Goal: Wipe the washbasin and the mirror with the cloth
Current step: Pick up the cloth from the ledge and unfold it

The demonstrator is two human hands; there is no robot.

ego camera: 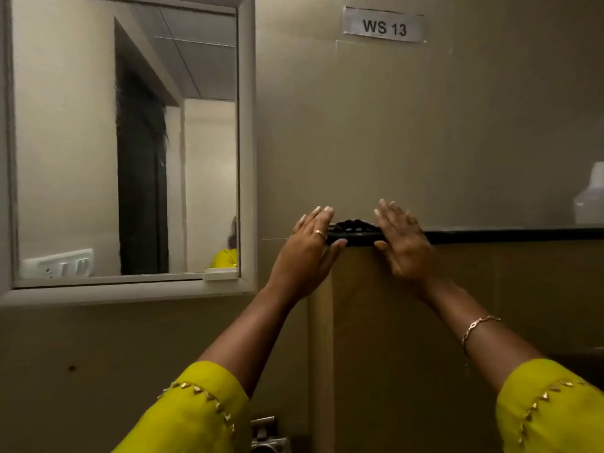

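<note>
A white-framed mirror (127, 148) hangs on the wall at upper left. A dark, crumpled thing that looks like a cloth (354, 232) lies on the black top edge of a brown partition (392, 322). My left hand (307, 253) rests at its left end and my right hand (403, 243) at its right end. Both hands have their fingers stretched out flat over the edge, with the thumbs below it. The washbasin is out of view; only a metal tap (263, 433) shows at the bottom edge.
A paper label reading WS 13 (384, 26) is stuck on the beige wall above. A white plastic bottle (591, 197) stands on the ledge at far right. The mirror reflects a dark doorway and a switch plate.
</note>
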